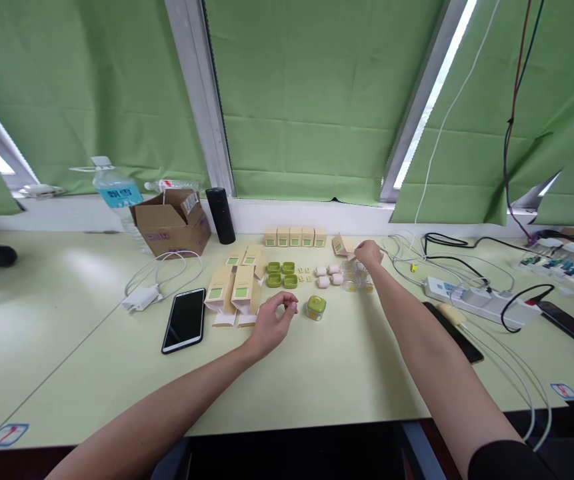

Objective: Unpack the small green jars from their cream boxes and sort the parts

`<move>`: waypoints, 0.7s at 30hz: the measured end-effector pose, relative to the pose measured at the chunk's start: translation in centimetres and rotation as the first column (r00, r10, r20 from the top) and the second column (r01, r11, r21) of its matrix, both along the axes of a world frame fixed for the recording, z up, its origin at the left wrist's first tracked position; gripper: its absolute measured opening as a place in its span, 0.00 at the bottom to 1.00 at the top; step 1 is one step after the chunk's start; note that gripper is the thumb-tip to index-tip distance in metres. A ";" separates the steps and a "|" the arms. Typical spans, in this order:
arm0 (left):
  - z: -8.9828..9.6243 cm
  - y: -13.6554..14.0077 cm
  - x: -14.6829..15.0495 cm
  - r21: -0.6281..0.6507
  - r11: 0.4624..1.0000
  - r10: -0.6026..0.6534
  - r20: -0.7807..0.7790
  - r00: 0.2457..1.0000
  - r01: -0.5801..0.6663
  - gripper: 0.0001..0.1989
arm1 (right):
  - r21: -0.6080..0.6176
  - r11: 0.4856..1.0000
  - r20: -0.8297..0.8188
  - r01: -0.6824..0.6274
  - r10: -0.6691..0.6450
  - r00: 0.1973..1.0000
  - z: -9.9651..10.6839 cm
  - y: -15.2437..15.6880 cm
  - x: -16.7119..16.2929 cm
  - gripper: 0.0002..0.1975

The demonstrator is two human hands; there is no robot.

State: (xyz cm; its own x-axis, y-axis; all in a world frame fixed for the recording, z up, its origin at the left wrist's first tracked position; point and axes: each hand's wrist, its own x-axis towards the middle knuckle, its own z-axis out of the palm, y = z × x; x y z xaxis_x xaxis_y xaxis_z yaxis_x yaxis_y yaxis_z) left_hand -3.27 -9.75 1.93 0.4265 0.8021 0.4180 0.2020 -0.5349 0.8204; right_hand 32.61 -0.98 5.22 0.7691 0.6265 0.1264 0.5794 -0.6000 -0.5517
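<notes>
My right hand [369, 254] is closed at the right end of a small tan carton [340, 245], which lies tilted at the back of the table. Below that hand stand several clear square jars [351, 281], partly covered by my arm. My left hand [273, 323] hovers over the table with its fingers curled and nothing visible in them. To its right is a clear jar with a green lid [316, 306]. Beyond it sit several green square lids [275, 280], tiny yellow pieces [305, 275] and pale pink pieces [323, 282]. Opened tan cartons [220, 291] lie to its left.
Closed small cartons [295, 237] line the back. A phone [184, 321], a white charger [142, 298], a cardboard box [171, 223], a black cylinder [221, 215] and a water bottle [119, 193] are at left. Cables, a power strip [481, 303] and a dark phone [453, 331] lie at right.
</notes>
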 end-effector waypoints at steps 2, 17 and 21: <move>-0.1 0.0 0.0 -0.002 1.000 0.002 -0.002 1.000 -0.002 0.09 | 0.014 1.000 0.003 -0.014 0.014 1.000 0.0 0.0 -0.1 0.10; -0.1 0.1 0.1 -0.041 0.999 0.008 -0.009 1.000 -0.008 0.08 | 0.327 0.921 0.123 -0.213 0.182 0.976 1.9 -6.0 -6.7 0.07; -0.6 0.5 0.2 -0.052 0.999 0.014 -0.024 1.000 -0.015 0.07 | 0.405 0.743 0.136 -0.532 0.526 0.839 0.6 -10.6 -11.9 0.05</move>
